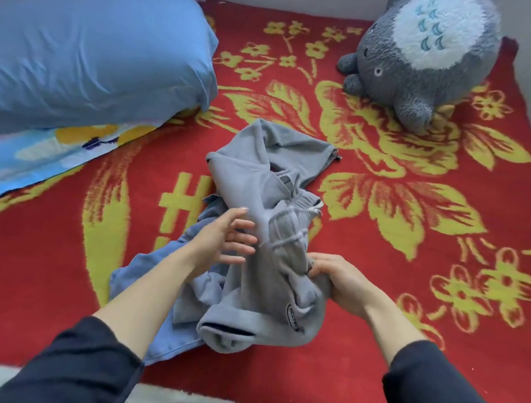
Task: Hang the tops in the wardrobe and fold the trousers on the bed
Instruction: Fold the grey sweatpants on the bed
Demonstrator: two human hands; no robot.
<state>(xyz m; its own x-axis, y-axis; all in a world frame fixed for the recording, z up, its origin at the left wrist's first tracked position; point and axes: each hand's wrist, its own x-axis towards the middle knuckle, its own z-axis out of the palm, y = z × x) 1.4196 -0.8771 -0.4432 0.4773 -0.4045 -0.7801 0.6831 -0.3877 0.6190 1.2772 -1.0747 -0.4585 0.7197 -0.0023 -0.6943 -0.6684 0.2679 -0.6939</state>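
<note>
Several right fingers (320, 267) pinch the grey trousers (267, 284); left fingers (239, 240) spread loosely, seemingly touching them.

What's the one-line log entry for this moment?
left hand: straight fingers touching grey garment | right hand: gripping grey garment | blue garment: beneath it, on bed | folded: nothing yet

Matt grey fleece trousers (269, 182), fuzzy blanket (413, 244)

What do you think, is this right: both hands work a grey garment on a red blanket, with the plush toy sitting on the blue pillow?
Not quite: the head view shows the plush toy on the red blanket, apart from the blue pillow. Left hand and right hand do work the grey garment.
</note>
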